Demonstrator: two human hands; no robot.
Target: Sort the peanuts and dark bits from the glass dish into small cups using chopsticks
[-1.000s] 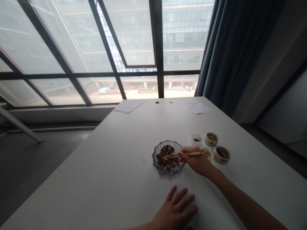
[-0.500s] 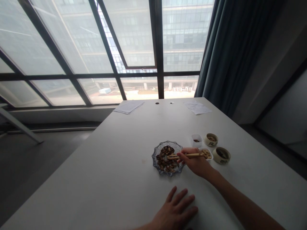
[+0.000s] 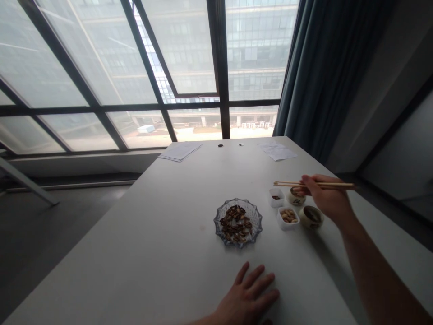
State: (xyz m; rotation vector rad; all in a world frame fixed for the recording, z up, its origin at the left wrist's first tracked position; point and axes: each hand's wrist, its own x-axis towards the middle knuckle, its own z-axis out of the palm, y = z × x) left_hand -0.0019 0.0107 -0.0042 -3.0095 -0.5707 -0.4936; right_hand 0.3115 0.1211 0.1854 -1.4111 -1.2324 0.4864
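While chopsticks [image 3: 334, 185] cross the right hand [image 3: 325, 197] — gripped there — the left hand [image 3: 246, 295] lies spread.

The white table [image 3: 152, 234] has papers [image 3: 180, 151] at its far left corner, sheets [image 3: 278, 151] near its far right, and two round spots [image 3: 220, 146] between, by the far edge. Toward the right edge stand a far tub [image 3: 276, 204] and near tub [image 3: 287, 226], with a far jar [image 3: 297, 201] and near jar [image 3: 306, 223] nearer that edge. A plate [image 3: 249, 208] sits left of the tubs; the left hand [image 3: 248, 293] rests farthest from the far edge.

Left grip [image 3: 246, 295] lies splayed, right grip [image 3: 326, 198] hovers pinched.
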